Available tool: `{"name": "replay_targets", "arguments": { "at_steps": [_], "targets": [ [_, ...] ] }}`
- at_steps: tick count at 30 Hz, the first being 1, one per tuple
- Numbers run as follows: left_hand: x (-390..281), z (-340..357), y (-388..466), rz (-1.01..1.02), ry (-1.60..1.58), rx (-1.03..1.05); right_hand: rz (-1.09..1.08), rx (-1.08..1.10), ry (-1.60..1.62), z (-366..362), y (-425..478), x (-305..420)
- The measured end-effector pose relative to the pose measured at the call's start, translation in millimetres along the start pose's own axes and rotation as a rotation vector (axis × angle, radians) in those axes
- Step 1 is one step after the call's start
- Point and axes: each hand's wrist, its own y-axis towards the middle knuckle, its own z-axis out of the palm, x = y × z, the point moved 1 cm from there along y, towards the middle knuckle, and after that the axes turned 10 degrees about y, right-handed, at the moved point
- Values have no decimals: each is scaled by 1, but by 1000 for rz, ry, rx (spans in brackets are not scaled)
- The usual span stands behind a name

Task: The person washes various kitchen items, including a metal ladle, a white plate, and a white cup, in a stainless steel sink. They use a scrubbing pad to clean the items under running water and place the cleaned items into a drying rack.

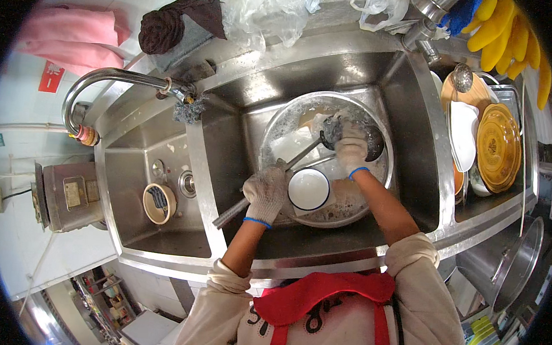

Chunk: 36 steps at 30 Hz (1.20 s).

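Observation:
My left hand (265, 190), in a knitted glove with a blue cuff, is closed around the metal handle (303, 155) of a long ladle. My right hand (352, 143), gloved the same way, presses into the ladle's dark round bowl (376, 142). Its fingertips are hard to make out, and whether they hold a scrubber is unclear. Both hands are over a large round metal basin (388, 176) of cloudy, sudsy water. A white enamel-like bowl with a dark blue rim (308, 189) sits in the basin between my forearms. White dishes (296, 143) lie partly under the water.
The basin stands in a steel sink (236, 208). In the left sink are a small beige bowl (159, 204) and a drain; a curved faucet (117, 75) arches above. At right, a compartment holds brown oval plates (498, 146) and white dishes (463, 135). Yellow rubber gloves (503, 39) hang beyond.

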Motion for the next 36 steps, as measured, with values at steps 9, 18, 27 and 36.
{"name": "replay_targets", "arguments": {
  "at_steps": [9,18,27,36],
  "targets": [
    [17,3,-15,79,0,-36,8,-38,66,-10,29,32],
    [11,5,-13,28,-71,-27,-383,-342,-1416,13,21,5],
    [21,24,-7,149,-138,-168,-146,-375,-1690,34,4,-13],
    [27,10,-7,106,18,-219,-326,120,-526,-8,49,11]
  ]
}}
